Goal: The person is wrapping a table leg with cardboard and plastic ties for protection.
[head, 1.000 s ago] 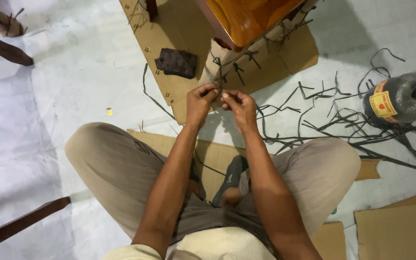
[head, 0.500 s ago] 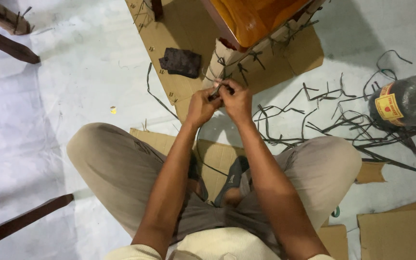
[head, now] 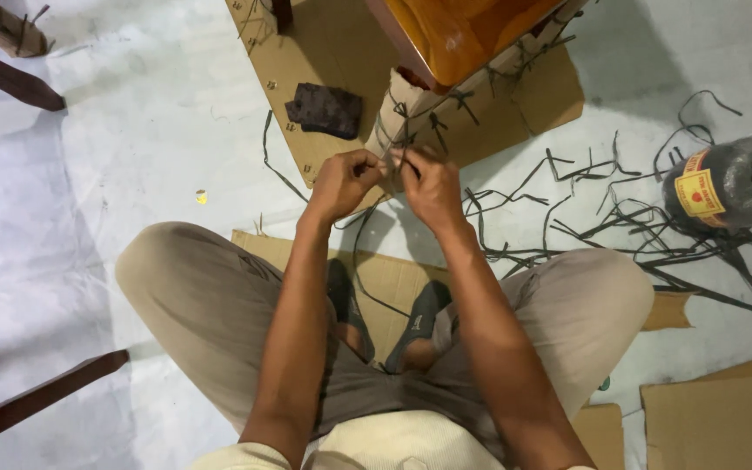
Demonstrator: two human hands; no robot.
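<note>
A pale sheet [head: 115, 130] covers the floor, and on it, at the top of the view, lies the largest piece of cardboard [head: 324, 52], flat and brown, with the corner of a glossy orange-brown wooden table [head: 454, 30] standing on it. The table's leg [head: 406, 117] is wrapped in a cardboard sleeve bound by several knotted loops of dark string. The person sits cross-legged in tan trousers [head: 202, 305] on a second sheet of cardboard, and two more brown pieces lie at the lower right, four in all. Three dark wooden bars show along the left edge. At the right edge lies one roll of dark string [head: 733, 183] in clear plastic wrap, bearing a rectangular yellow label with a red border and a red round mark; loose strands spread from it across the floor. One dark, flat, roughly square pad [head: 324, 109] lies on the top cardboard just left of the leg. The left hand [head: 341, 181] is curled closed, pinching an end of the string [head: 393, 161], and the right hand [head: 428, 183] pinches the other end with fingertips together; the string is just in front of the wrapped leg, between both hands. One small yellow scrap [head: 200, 197] lies alone on the sheet.
</note>
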